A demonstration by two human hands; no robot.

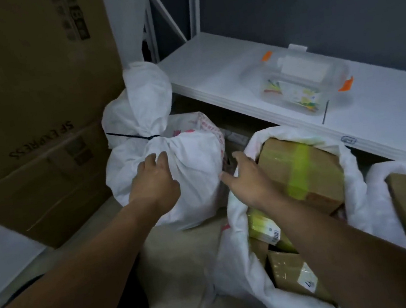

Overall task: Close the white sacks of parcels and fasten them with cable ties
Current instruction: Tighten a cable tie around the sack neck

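Resting on the tied sack (191, 155), the left hand (153, 180) had its fingers (159, 158) straight and close together, gripping nothing. The black cable tie (151, 137) cinched the neck just at twelve o'clock from them. The right hand (248, 177) had its fingers (240, 156) spread at the nine o'clock rim of the open sack (266, 133), just beside the taped parcel (300, 166); I could not tell whether they touched.

That parcel stood proud of the mouth, which I judged the main risk. The fabric might not gather enough for a tie, or a box corner could slip out as the rim was bunched.

A third sack (378, 181) crowded in at three o'clock, and the white shelf (211, 74) edge ran close at one o'clock, so fabric lifted there could snag. A spare tie (325, 111) lay on that shelf near the clear box (304, 82). Cardboard cartons (32, 99) walled nine o'clock. What open room I saw lay toward six o'clock, between the forearms.
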